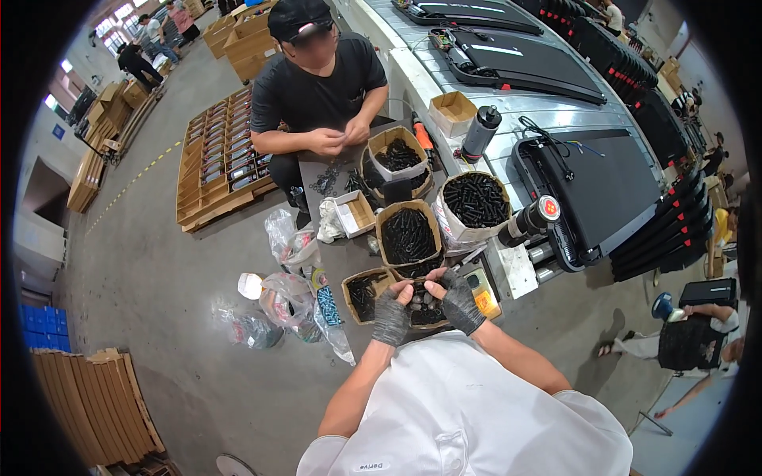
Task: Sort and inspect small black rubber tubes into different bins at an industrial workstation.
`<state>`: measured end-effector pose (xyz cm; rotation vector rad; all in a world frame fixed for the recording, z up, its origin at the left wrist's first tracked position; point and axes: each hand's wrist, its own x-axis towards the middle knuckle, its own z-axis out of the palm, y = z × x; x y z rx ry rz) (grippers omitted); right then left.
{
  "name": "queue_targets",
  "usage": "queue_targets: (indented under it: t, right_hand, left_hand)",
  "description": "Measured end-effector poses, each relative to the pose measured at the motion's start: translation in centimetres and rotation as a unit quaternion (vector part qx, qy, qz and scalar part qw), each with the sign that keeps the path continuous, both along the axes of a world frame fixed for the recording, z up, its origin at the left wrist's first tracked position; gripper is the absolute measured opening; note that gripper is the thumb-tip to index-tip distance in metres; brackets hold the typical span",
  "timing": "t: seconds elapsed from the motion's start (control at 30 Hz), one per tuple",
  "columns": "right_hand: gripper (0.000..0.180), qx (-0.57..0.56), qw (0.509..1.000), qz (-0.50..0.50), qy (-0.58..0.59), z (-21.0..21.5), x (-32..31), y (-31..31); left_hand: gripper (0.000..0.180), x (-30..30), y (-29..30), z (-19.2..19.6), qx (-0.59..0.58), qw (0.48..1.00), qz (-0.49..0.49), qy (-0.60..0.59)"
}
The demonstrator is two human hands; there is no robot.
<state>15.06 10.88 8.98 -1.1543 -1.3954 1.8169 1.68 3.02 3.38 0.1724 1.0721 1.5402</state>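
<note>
Gloved fingertips of both hands meet over a box of black screws [427, 315], pinching small black parts; left hand [391, 315] and right hand [460, 301] nearly touch; more screw boxes [407, 234] beyond; a seated co-worker [321, 87] opposite.

Factory hall with a grey concrete floor and a long assembly line.

The concrete floor [159, 262] is bare and smooth, crossed by a dashed yellow line [135, 178] at the left. A wooden pallet [218, 159] lies flat on it, and a stack of cardboard sheets [95, 404] sits at the lower left beside blue crates [44, 325]. Cardboard boxes [242, 36] stand near the top. Daylight comes through windows [111, 24] at the upper left. A metal conveyor [508, 95] runs along the right, carrying flat black machines [603, 182]; black panels [675, 214] lean in a row beyond it.
</note>
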Motion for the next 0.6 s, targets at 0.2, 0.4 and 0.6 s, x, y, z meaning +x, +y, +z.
queue_targets:
  t: [0.2,0.4,0.6]
  right_hand:
    - [0.015,0.144,0.986,-0.016,-0.088,-0.4,-0.3,-0.5]
    - [0.016,0.336,0.933,0.033,-0.129,0.2,-0.7,-0.8]
    - [0.018,0.274,0.956,0.037,-0.101,1.2,-0.9,-0.6]
  left_hand:
    - [0.022,0.5,0.0,0.5,-0.017,1.0,0.016,-0.007]
    - [0.021,0.6,0.1,-0.8,0.001,0.999,0.046,0.016]
    - [0.02,0.4,0.1,-0.1,0.003,0.991,0.022,0.135]
